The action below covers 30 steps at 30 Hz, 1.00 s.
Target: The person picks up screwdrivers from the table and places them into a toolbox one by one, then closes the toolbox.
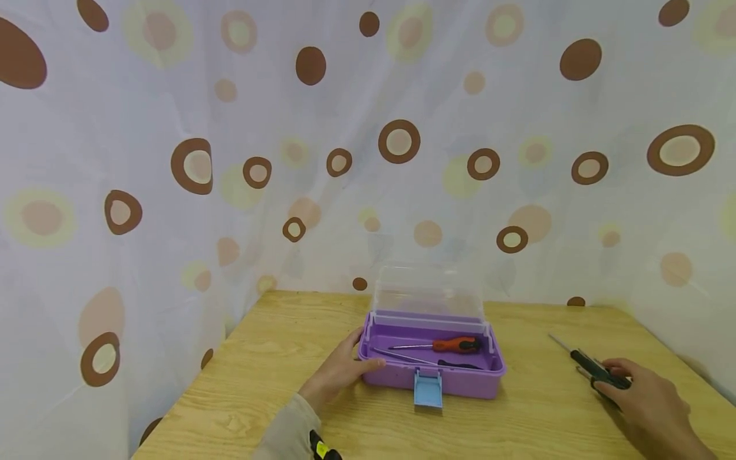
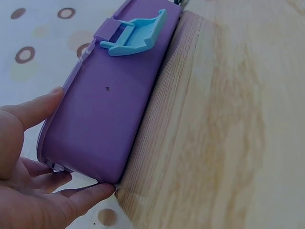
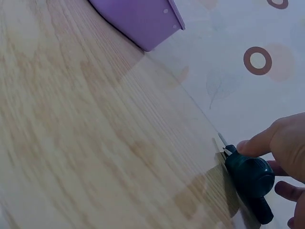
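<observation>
A purple toolbox [image 1: 460, 383] stands on the table with its clear lid [image 1: 428, 291] raised and its light blue latch [image 1: 428, 390] hanging down in front. Inside lie a red-and-black screwdriver [image 1: 457, 345] and a second one with a black handle [image 1: 460, 365]. My left hand [image 1: 342, 370] grips the box's left end, thumb at the front rim, fingers round the side, as the left wrist view also shows. Off to the right, my right hand [image 1: 652, 396] pinches a dark green-handled screwdriver [image 3: 250, 174], its shaft pointing away. Beside that handle, small metal tips [image 1: 583, 372] of another tool stick out.
The wooden table [image 1: 259, 409] reaches back to a white curtain [image 1: 345, 96] with brown and beige circles, which also hangs along both sides. A black-and-yellow band [image 1: 323, 448] shows at the left sleeve [image 1: 290, 428].
</observation>
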Motion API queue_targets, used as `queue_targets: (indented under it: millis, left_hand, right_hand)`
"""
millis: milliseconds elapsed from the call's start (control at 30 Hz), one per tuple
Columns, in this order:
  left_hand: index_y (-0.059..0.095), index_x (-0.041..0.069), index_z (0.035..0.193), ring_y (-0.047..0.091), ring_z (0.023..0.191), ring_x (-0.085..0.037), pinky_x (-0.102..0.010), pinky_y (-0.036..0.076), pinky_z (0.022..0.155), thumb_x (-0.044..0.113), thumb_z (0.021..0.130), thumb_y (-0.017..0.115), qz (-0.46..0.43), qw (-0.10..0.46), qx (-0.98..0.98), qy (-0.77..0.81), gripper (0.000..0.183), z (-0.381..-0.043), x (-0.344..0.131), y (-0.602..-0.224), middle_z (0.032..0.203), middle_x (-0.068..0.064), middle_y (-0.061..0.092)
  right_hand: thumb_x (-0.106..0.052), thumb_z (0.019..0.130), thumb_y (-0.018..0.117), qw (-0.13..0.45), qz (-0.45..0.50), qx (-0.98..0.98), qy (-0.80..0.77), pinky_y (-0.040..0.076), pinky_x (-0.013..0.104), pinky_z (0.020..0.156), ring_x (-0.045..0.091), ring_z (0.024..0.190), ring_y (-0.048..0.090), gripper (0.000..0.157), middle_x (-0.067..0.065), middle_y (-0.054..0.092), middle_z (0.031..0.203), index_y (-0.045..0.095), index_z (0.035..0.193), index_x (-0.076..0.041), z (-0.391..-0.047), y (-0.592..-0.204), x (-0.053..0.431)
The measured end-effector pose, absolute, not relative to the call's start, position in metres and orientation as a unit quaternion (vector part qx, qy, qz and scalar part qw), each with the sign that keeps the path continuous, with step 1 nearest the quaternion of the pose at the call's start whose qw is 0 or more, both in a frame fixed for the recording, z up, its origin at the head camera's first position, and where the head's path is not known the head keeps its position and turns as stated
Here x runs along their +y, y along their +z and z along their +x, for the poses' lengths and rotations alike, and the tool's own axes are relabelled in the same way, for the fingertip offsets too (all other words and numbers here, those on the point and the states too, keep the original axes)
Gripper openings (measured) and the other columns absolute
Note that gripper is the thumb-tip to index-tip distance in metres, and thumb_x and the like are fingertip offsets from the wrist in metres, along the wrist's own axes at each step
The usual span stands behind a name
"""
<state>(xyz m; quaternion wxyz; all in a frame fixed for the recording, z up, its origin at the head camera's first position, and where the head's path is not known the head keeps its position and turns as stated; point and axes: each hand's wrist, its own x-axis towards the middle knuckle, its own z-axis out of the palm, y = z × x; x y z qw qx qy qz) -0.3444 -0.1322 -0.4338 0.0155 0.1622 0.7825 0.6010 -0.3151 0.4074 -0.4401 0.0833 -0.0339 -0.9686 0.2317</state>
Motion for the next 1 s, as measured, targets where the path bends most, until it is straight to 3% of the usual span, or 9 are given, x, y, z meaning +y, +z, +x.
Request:
queue_targets:
  millis: [233, 467, 800, 1000]
  left_hand:
    - [0.030, 0.003, 0.162, 0.025, 0.150, -0.044, -0.066, 0.015, 0.118, 0.021, 0.092, 0.081, 0.169, 0.015, 0.783, 0.599, 0.088, -0.3454, -0.1308, -0.4337, 0.162, -0.022, 0.033]
    - [0.030, 0.004, 0.161, 0.025, 0.150, -0.044, -0.067, 0.016, 0.118, 0.021, 0.092, 0.081, 0.165, 0.013, 0.783, 0.600, 0.088, -0.3466, -0.1325, -0.4357, 0.162, -0.022, 0.034]
    - [0.028, 0.002, 0.162, 0.025, 0.149, -0.044, -0.067, 0.016, 0.118, 0.020, 0.093, 0.080, 0.166, 0.019, 0.782, 0.600, 0.088, -0.3456, -0.1335, -0.4338, 0.162, -0.023, 0.033]
    - [0.028, 0.003, 0.162, 0.024, 0.150, -0.045, -0.067, 0.016, 0.118, 0.022, 0.092, 0.080, 0.165, 0.021, 0.782, 0.601, 0.089, -0.3446, -0.1332, -0.4333, 0.163, -0.023, 0.032]
  right_hand:
    - [-0.061, 0.083, 0.079, 0.048, -0.036, -0.976, 0.208, 0.042, 0.069, 0.066, 0.053, 0.092, 0.061, 0.078, 0.030, 0.067, 0.115, 0.065, 0.122, 0.005, -0.3173, -0.4440, 0.4158]
    - [-0.063, 0.084, 0.077, 0.013, -0.050, -0.979, 0.197, 0.037, 0.080, 0.070, 0.063, 0.095, 0.056, 0.083, 0.042, 0.058, 0.123, 0.061, 0.129, 0.005, -0.3166, -0.4455, 0.4161]
    - [-0.060, 0.086, 0.076, 0.016, -0.064, -0.979, 0.194, 0.039, 0.065, 0.066, 0.057, 0.090, 0.059, 0.078, 0.043, 0.057, 0.123, 0.062, 0.132, 0.002, -0.3148, -0.4444, 0.4125]
    - [-0.060, 0.089, 0.073, 0.033, -0.065, -0.976, 0.206, 0.039, 0.063, 0.065, 0.056, 0.090, 0.060, 0.077, 0.040, 0.061, 0.120, 0.061, 0.129, 0.005, -0.3132, -0.4404, 0.4092]
